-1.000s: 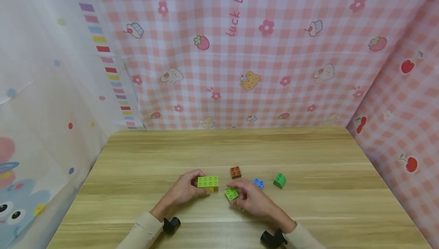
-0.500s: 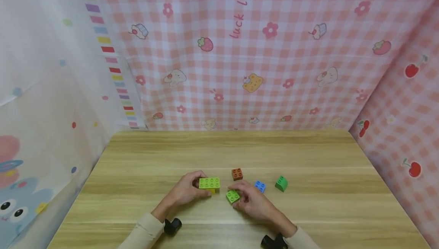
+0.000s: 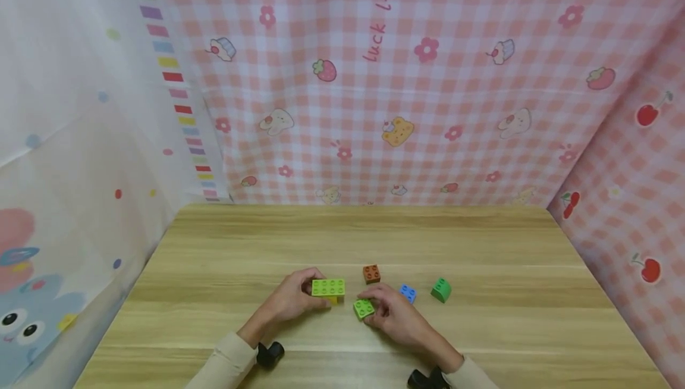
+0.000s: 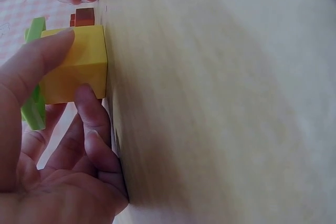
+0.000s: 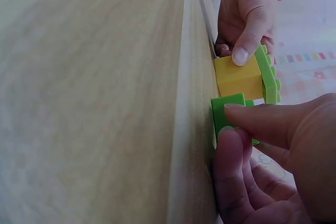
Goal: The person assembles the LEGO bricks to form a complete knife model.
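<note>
My left hand [image 3: 291, 298] grips a yellow block [image 4: 81, 69] with a lime-green eight-stud plate [image 3: 328, 287] on top of it. In the left wrist view the thumb lies along one side of the yellow block, with fingers at the opposite side. Just to the right, my right hand [image 3: 397, 316] pinches a small lime-green four-stud brick [image 5: 228, 114] between thumb and fingers, low at the tabletop with its studs up. A narrow gap separates the two pieces in the head view.
Behind the right hand sit a brown four-stud brick [image 3: 371, 273] and a blue one [image 3: 408, 293], the blue partly hidden by the hand. Farther right lies a green curved-top brick [image 3: 441, 289]. The wooden table [image 3: 257, 240] ends at a checked cloth [image 3: 299, 97] behind.
My right fingers have drawn in closer on the small lime-green brick, which has turned a little. The left hand keeps its hold; the whole head view has shifted slightly.
</note>
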Demonstrator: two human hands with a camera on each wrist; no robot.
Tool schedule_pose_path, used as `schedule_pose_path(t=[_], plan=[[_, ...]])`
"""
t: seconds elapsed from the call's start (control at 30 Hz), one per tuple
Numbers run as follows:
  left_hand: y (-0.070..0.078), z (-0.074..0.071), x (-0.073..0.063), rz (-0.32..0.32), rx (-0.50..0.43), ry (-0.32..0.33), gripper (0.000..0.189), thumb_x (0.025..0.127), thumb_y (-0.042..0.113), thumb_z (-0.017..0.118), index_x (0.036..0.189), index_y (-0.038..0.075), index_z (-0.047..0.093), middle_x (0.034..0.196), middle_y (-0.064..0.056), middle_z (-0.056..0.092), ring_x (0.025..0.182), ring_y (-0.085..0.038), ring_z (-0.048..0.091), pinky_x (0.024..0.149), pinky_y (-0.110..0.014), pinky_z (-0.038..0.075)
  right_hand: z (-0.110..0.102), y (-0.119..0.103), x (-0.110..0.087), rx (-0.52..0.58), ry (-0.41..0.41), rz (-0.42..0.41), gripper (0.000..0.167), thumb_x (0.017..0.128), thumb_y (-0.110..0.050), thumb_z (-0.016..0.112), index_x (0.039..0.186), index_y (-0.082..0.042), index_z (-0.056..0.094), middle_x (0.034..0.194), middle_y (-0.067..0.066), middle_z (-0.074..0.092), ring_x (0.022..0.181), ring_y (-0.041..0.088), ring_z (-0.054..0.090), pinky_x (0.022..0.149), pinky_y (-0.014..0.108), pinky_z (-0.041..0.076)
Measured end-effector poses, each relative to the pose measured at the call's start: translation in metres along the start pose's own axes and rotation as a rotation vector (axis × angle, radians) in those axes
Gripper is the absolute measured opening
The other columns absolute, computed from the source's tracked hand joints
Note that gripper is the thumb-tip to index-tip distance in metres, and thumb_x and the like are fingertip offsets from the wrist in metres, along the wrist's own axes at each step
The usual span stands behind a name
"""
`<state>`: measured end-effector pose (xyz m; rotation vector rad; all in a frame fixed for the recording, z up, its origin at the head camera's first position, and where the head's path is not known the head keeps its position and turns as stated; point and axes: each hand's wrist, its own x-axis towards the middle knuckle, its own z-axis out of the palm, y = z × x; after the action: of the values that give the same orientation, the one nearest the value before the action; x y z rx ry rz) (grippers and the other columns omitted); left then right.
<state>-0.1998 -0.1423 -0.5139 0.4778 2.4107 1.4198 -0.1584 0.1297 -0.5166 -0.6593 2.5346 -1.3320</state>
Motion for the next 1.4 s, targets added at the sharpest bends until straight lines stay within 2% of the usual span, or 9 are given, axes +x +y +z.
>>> schedule_pose_path(t=[0.47, 0.73, 0.9, 1.13, 1.4], plan=[[-0.001, 0.000, 0.000, -0.010, -0.022, 0.004, 0.031, 0.078, 0.015, 0.085, 0.102, 0.013, 0.065, 0.089, -0.002, 0.064, 0.080, -0.017, 0.056, 0.067, -0.025, 0.044, 0.001, 0.000, 0.003, -0.013, 0.011, 0.004, 0.038, 0.084, -0.009, 0.078, 0.120, -0.008, 0.066, 0.122, 0.005, 0.061, 0.070, 0.005, 0.051, 0.062, 0.022, 0.045], [-0.001, 0.001, -0.003, -0.022, -0.014, 0.006, 0.029, 0.078, 0.016, 0.084, 0.101, 0.014, 0.065, 0.091, -0.001, 0.063, 0.081, -0.016, 0.056, 0.069, -0.026, 0.045, -0.001, -0.002, 0.007, -0.036, -0.002, 0.006, 0.039, 0.084, -0.014, 0.079, 0.121, -0.010, 0.066, 0.107, -0.001, 0.061, 0.069, 0.007, 0.051, 0.060, 0.023, 0.044], [-0.001, 0.001, -0.001, -0.014, -0.010, 0.002, 0.030, 0.079, 0.016, 0.084, 0.102, 0.015, 0.065, 0.092, -0.001, 0.064, 0.081, -0.015, 0.057, 0.069, -0.026, 0.046, -0.007, -0.008, 0.012, -0.015, -0.007, 0.019, 0.039, 0.086, -0.016, 0.077, 0.123, -0.011, 0.065, 0.101, -0.004, 0.058, 0.071, 0.008, 0.052, 0.059, 0.023, 0.045], [0.000, 0.001, -0.001, 0.009, -0.019, 0.000, 0.030, 0.079, 0.014, 0.084, 0.102, 0.013, 0.065, 0.090, -0.002, 0.065, 0.080, -0.016, 0.057, 0.068, -0.025, 0.045, -0.017, -0.021, 0.024, -0.003, 0.066, -0.069, 0.037, 0.085, -0.012, 0.078, 0.121, -0.009, 0.067, 0.103, -0.001, 0.061, 0.073, 0.010, 0.052, 0.060, 0.023, 0.046], [-0.001, 0.001, -0.001, 0.010, -0.020, -0.003, 0.029, 0.079, 0.015, 0.084, 0.101, 0.013, 0.065, 0.089, -0.001, 0.064, 0.081, -0.016, 0.058, 0.069, -0.026, 0.046, -0.020, -0.039, 0.039, 0.011, 0.097, -0.088, 0.037, 0.085, -0.011, 0.078, 0.120, -0.012, 0.068, 0.093, 0.007, 0.059, 0.070, 0.012, 0.049, 0.059, 0.021, 0.041]])
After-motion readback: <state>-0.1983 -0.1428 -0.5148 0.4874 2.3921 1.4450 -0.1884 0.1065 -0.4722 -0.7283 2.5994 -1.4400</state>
